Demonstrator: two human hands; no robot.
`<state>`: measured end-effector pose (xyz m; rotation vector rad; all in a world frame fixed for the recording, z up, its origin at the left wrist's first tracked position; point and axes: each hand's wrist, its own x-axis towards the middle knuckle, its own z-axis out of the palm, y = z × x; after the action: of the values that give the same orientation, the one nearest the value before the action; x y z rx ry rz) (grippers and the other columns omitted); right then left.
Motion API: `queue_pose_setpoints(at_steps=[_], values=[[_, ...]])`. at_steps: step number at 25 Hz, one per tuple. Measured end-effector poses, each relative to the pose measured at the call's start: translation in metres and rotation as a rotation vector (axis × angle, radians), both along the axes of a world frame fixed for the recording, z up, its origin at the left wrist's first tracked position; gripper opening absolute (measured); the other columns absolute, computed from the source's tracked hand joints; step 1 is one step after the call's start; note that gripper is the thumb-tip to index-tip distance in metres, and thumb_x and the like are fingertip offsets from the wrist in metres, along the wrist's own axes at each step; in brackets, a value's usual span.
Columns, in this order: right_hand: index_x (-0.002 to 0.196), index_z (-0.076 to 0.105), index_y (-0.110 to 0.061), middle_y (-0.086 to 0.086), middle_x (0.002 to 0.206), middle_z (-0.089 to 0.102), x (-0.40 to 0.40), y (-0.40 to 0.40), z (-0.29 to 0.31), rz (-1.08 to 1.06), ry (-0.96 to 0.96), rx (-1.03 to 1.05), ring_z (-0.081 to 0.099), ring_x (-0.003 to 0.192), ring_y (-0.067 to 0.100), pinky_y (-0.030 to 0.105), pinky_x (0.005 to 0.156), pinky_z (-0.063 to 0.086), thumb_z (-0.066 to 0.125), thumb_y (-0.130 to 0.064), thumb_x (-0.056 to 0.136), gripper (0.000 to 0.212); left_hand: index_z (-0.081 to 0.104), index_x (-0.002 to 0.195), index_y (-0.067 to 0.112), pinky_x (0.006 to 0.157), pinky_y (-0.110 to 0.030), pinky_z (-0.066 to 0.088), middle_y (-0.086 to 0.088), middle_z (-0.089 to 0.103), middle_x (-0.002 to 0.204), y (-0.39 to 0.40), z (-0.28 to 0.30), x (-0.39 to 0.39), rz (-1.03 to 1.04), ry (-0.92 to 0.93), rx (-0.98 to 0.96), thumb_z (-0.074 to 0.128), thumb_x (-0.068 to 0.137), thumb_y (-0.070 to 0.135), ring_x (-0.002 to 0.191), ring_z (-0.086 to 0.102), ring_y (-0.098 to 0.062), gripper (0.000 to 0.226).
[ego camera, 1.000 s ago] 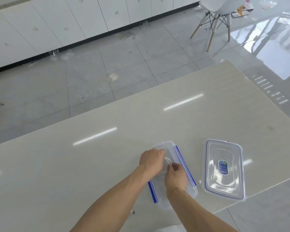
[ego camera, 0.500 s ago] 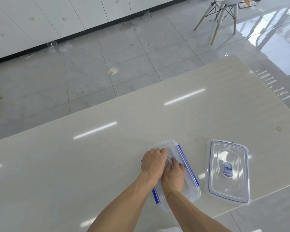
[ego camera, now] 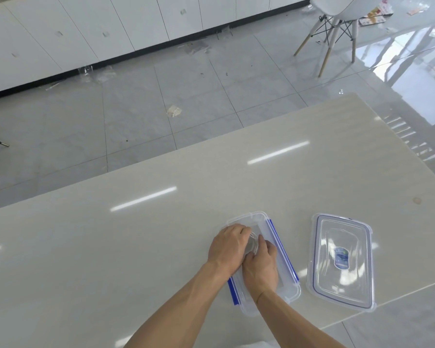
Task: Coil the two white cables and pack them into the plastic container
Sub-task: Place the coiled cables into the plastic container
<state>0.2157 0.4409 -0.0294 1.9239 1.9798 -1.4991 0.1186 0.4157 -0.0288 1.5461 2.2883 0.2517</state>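
A clear plastic container (ego camera: 270, 223) with blue side clips sits on the pale table near its front edge. Both my hands are down inside it. My left hand (ego camera: 227, 246) and my right hand (ego camera: 260, 267) press side by side on a coiled white cable (ego camera: 253, 243), of which only a small loop shows between my fingers. Whether a second cable lies under my hands I cannot tell. The container's clear lid (ego camera: 342, 259), with a blue rim and a small label, lies flat to the right of it.
The pale table (ego camera: 136, 247) ends just right of the lid and near my body. Beyond its far edge is grey tiled floor, white cabinets and a white chair (ego camera: 334, 23) at the back right.
My hands have gone from holding the coil above the container to pressing it down inside. The camera view shifted slightly.
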Motion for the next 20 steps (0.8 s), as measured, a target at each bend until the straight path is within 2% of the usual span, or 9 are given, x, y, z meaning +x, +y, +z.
queue_pose_setpoints(at_steps=[3, 6, 8, 11, 15, 17, 20], values=[[0.155, 0.025, -0.023, 0.001, 0.16, 0.024, 0.001, 0.002, 0.005, 0.07, -0.014, -0.009, 0.058, 0.116, 0.025, 0.031, 0.076, 0.042, 0.042, -0.011, 0.091, 0.067, 0.059, 0.13, 0.017, 0.097, -0.031, 0.051, 0.0, 0.064, 0.131, -0.008, 0.014, -0.003, 0.036, -0.048, 0.078, 0.059, 0.091, 0.014, 0.119, 0.06, -0.019, 0.039], [0.154, 0.023, -0.025, 0.004, 0.163, 0.02, 0.002, 0.001, 0.012, 0.133, -0.039, 0.008, 0.051, 0.128, 0.029, 0.032, 0.078, 0.04, 0.039, -0.009, 0.092, 0.066, 0.064, 0.123, 0.02, 0.093, -0.028, 0.052, 0.004, 0.067, 0.126, -0.03, 0.028, -0.008, 0.156, -0.101, 0.211, 0.054, 0.092, 0.011, 0.114, 0.063, -0.015, 0.034], [0.153, 0.025, -0.025, 0.006, 0.164, 0.018, 0.004, -0.002, 0.018, 0.174, -0.04, 0.025, 0.045, 0.134, 0.031, 0.034, 0.083, 0.041, 0.037, -0.007, 0.092, 0.065, 0.066, 0.118, 0.022, 0.088, -0.02, 0.051, 0.009, 0.069, 0.119, -0.053, 0.033, -0.013, 0.269, -0.126, 0.286, 0.051, 0.094, 0.008, 0.107, 0.064, -0.009, 0.032], [0.152, 0.029, -0.024, 0.007, 0.165, 0.019, 0.009, -0.008, 0.029, 0.233, -0.025, 0.059, 0.036, 0.142, 0.03, 0.039, 0.102, 0.043, 0.038, -0.005, 0.092, 0.063, 0.07, 0.112, 0.024, 0.082, -0.002, 0.04, 0.014, 0.07, 0.11, -0.093, 0.034, -0.019, 0.431, -0.141, 0.344, 0.054, 0.095, 0.005, 0.099, 0.065, -0.003, 0.029], [0.139, 0.049, -0.024, -0.005, 0.148, 0.044, 0.02, -0.024, 0.04, 0.362, 0.048, 0.287, 0.048, 0.122, 0.022, 0.034, 0.089, 0.05, 0.045, -0.004, 0.091, 0.052, 0.071, 0.109, 0.03, 0.08, 0.0, 0.036, 0.021, 0.069, 0.109, -0.149, 0.028, -0.02, 0.611, -0.196, 0.279, 0.059, 0.094, 0.012, 0.099, 0.063, 0.002, 0.026], [0.133, 0.059, -0.021, -0.008, 0.142, 0.053, 0.027, -0.033, 0.043, 0.498, 0.062, 0.443, 0.049, 0.124, 0.02, 0.03, 0.089, 0.049, 0.052, -0.008, 0.094, 0.042, 0.069, 0.109, 0.034, 0.078, -0.001, 0.036, 0.025, 0.066, 0.11, -0.174, 0.025, -0.019, 0.652, -0.242, 0.208, 0.061, 0.093, 0.018, 0.1, 0.06, 0.006, 0.025], [0.114, 0.072, -0.016, -0.005, 0.116, 0.071, 0.031, -0.053, 0.042, 0.705, 0.187, 0.579, 0.065, 0.107, 0.022, 0.032, 0.077, 0.055, 0.065, -0.006, 0.09, 0.027, 0.067, 0.111, 0.037, 0.082, -0.012, 0.044, 0.026, 0.063, 0.113, -0.212, 0.02, -0.016, 0.698, -0.312, 0.103, 0.062, 0.093, 0.026, 0.101, 0.058, 0.005, 0.022]])
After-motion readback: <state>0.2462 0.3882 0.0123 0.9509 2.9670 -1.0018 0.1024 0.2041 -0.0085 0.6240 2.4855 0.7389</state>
